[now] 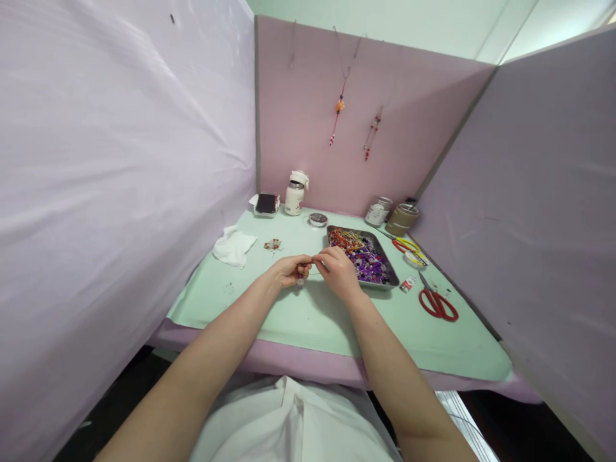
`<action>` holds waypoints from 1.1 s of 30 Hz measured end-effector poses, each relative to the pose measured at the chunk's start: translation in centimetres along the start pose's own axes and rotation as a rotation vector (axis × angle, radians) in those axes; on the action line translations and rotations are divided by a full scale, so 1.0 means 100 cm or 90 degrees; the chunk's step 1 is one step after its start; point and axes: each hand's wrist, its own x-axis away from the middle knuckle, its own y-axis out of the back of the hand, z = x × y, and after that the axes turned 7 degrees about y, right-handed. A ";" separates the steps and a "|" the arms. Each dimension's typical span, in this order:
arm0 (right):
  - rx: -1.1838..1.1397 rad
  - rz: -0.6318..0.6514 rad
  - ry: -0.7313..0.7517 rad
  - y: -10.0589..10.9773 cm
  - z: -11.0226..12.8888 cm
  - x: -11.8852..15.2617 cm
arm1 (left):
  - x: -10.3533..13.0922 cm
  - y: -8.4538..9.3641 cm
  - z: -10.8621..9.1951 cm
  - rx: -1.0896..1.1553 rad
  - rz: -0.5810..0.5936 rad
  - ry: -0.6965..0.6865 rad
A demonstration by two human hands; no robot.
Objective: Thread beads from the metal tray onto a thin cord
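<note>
Our fingers meet over the middle of the desk [308, 314]: the left hand [289, 269] and the right hand [339, 269] both pinch their fingertips together on a thin thread [314, 274] stretched between them, too fine to follow along its length. A small bead piece [301, 283] hangs just below the left fingers, above the green desk surface.

Just beside the right hand, touching distance to its right, lies a metal tray [392, 277] filled with purple beads and a tangle of orange and yellow pieces at its far end. Past the tray's right edge we see a small red-and-white packet [407, 284], red scissors [437, 303] and yellow-and-red scissors [407, 245].

To our left lie a crumpled white cloth [233, 247] and a small red beaded bit [273, 244]. Along the back stand a dark box [266, 203], a white bottle [295, 193], a small round tin [318, 219], a jar [378, 210] and a roll of tape [402, 219]. Beaded strings [339, 106] hang on the pink partition behind.
</note>
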 end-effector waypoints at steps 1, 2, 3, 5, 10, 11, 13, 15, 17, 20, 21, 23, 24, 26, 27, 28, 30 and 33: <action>0.010 -0.001 0.001 -0.001 0.001 0.000 | 0.000 0.000 0.000 0.015 -0.001 0.011; 0.020 -0.002 0.000 -0.002 0.002 0.000 | 0.000 0.000 0.000 0.033 -0.003 0.025; 0.028 -0.004 -0.005 -0.004 0.002 -0.001 | 0.000 0.000 0.000 0.049 -0.003 0.038; 0.037 -0.012 -0.023 -0.007 0.004 -0.001 | 0.000 0.000 0.000 0.067 0.000 0.047; -0.036 -0.086 -0.085 -0.014 0.007 -0.003 | 0.000 -0.003 0.001 0.090 0.009 0.051; -0.062 -0.098 -0.101 -0.015 0.007 -0.003 | 0.000 -0.004 0.001 0.092 0.009 0.050; -0.109 -0.104 -0.128 -0.015 0.008 -0.003 | 0.001 -0.005 0.002 0.093 0.011 0.051; -0.151 -0.098 -0.145 -0.014 0.008 -0.003 | 0.001 -0.007 0.001 0.099 0.019 0.051; -0.190 -0.092 -0.153 -0.013 0.009 -0.004 | 0.002 -0.007 0.000 0.110 0.027 0.053; -0.234 -0.092 -0.165 -0.010 0.010 -0.004 | 0.004 -0.006 -0.002 0.130 0.031 0.059; -0.245 -0.095 -0.170 -0.010 0.010 -0.004 | 0.004 -0.005 -0.003 0.136 0.032 0.059; -0.264 -0.099 -0.178 -0.008 0.010 -0.004 | 0.004 -0.005 -0.004 0.154 0.041 0.052; -0.273 -0.101 -0.182 -0.008 0.010 -0.004 | 0.004 -0.004 -0.004 0.166 0.045 0.048; -0.289 -0.099 -0.187 -0.007 0.011 -0.004 | 0.004 -0.004 -0.005 0.192 0.057 0.046; -0.294 -0.095 -0.188 -0.007 0.011 -0.003 | 0.003 -0.003 -0.005 0.205 0.063 0.046; -0.297 -0.091 -0.189 -0.007 0.011 -0.003 | 0.003 -0.003 -0.006 0.218 0.070 0.044; -0.290 -0.079 -0.187 -0.007 0.011 -0.003 | 0.003 -0.002 -0.006 0.244 0.088 0.034; -0.260 -0.052 -0.176 -0.007 0.010 -0.002 | 0.005 -0.002 -0.007 0.263 0.113 -0.005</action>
